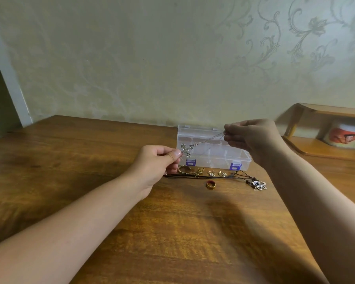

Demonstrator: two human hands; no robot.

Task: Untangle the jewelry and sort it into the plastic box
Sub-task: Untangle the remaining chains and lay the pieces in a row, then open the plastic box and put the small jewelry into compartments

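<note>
I have the ornate silver cross pendant [186,149] pinched in my left hand [158,160], its thin limp chain [208,139] pinched in my right hand [249,138], over the clear plastic box [213,158] on the desk [90,160]; light, snag-prone; best held at both ends.

Wooden table [90,181], dark brown, grain visible, set against the wall. Lying on it: a clear plastic box [211,149] with two purple clasps on its near side; just before the box, a row of small pieces — a braided gold ring [184,169], two gold earrings [216,173], a black cord [203,176] ending in a metal pendant [259,185]; nearer still, a red-and-gold ring [211,184].
</note>
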